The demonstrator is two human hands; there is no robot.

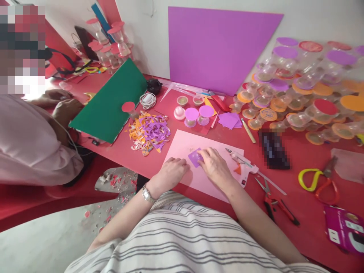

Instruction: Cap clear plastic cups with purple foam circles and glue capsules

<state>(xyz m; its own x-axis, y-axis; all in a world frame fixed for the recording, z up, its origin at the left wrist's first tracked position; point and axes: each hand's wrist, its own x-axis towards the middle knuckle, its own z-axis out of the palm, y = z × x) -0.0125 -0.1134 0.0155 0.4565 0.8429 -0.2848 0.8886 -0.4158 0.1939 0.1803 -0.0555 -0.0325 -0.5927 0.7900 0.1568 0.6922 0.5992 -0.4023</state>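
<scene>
My right hand (214, 165) is closed, its fingertips pinching a small clear plastic dome (198, 156) against a purple square (193, 159). The square lies on a pink sheet (210, 142) in front of me. My left hand (173, 171) rests on the sheet's left side with fingers curled under; nothing shows in it. It is a short gap away from the purple square. Just right of my right hand lies a white glue gun (245, 165) with an orange trigger. More purple squares (229, 120) lie beyond the sheet, near small purple-topped plastic pieces (191, 114).
Scraps (149, 131) are heaped at left, beside a leaning green board (113, 100). Hourglass-like pieces (307, 91) are stacked at right. Scissors (318, 180) and red-handled pliers (274, 203) lie at right. A purple board (218, 49) leans on the wall. Another person's hands (66, 108) are at far left.
</scene>
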